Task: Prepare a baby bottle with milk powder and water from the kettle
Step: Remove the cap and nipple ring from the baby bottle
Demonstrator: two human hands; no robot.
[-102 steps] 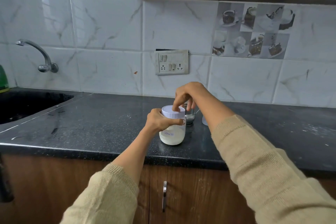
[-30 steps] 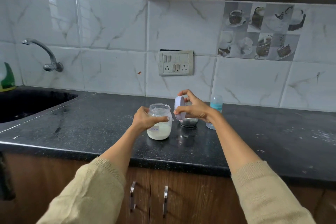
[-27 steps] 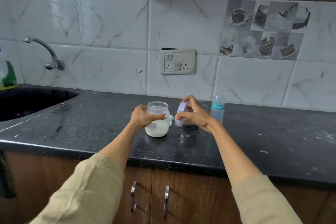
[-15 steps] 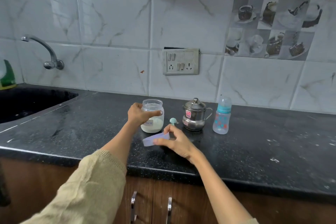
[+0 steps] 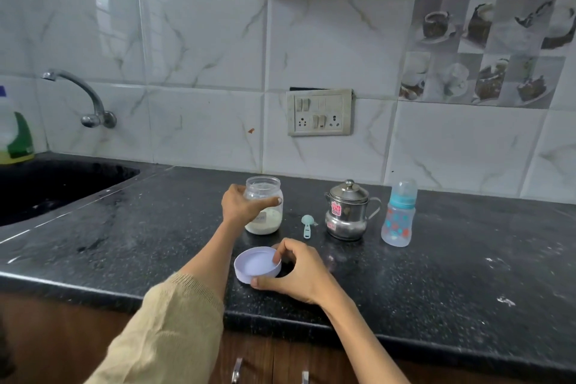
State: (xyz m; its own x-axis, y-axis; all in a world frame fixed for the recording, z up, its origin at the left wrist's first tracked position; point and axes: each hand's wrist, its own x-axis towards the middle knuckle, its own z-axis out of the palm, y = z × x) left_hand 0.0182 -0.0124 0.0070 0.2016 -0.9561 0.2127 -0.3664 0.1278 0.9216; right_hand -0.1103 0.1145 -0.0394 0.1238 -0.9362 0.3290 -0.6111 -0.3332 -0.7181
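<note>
my left hand (image 5: 240,206) grips open glass powder jar (image 5: 265,206), label hidden | right hand (image 5: 296,274) pinches upturned lilac round lid (image 5: 257,265) on black counter (image 5: 436,274)

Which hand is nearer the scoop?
Left. The left hand holds the jar just left of the scoop; the right hand holds the lid nearer the counter's front edge.

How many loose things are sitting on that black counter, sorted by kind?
Jars: 1, the powder jar, held by the left hand
Lids: 1, the lid, held by the right hand
Scoops: 1, the scoop
Kettles: 1, the kettle
Baby bottles: 1, the bottle
Total: 5
</note>
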